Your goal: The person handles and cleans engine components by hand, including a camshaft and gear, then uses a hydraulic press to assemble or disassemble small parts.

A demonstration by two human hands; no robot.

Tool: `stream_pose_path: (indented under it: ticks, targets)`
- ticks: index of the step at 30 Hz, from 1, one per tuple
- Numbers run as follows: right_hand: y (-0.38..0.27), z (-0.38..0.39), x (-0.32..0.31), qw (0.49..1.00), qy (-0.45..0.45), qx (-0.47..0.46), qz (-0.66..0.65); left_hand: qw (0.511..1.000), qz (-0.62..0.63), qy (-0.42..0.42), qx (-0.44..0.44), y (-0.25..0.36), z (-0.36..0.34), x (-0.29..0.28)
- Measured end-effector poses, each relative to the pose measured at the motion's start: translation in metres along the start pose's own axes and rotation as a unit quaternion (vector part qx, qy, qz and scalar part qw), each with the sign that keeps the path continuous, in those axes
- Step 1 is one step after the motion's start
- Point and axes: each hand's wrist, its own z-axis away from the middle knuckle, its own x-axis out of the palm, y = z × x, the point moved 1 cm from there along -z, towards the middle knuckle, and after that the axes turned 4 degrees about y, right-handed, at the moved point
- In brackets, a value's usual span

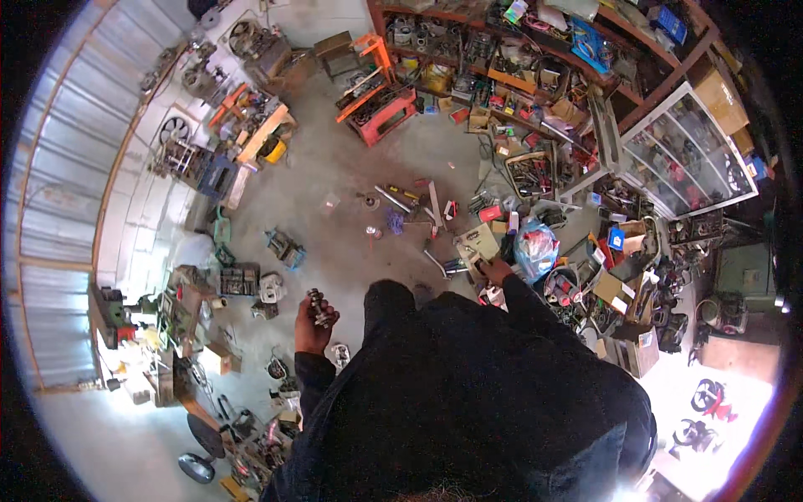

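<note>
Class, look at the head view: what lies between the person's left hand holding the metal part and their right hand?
In the head view, the person's own dark-trousered leg lies between the left hand gripping the metal part and the right hand.

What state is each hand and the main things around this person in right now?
Left hand: closed around a small metal part.
Right hand: reaching down at a flat cardboard box; grip unclear.
Blue plastic bag: bulging, on the floor.
Glass-fronted cabinet: doors shut.
</note>
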Motion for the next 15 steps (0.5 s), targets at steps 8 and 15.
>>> stream_pose_path:
  ticks: [8,15]
  targets:
    - [-0.037,-0.040,-0.026,0.993,0.036,0.058,0.095,0.991,-0.109,0.030,-0.075,0.081,-0.170,0.093]
    - [-0.049,-0.020,-0.025,0.907,0.070,0.380,-0.165,0.954,-0.203,-0.090,-0.203,0.107,-0.360,0.225]
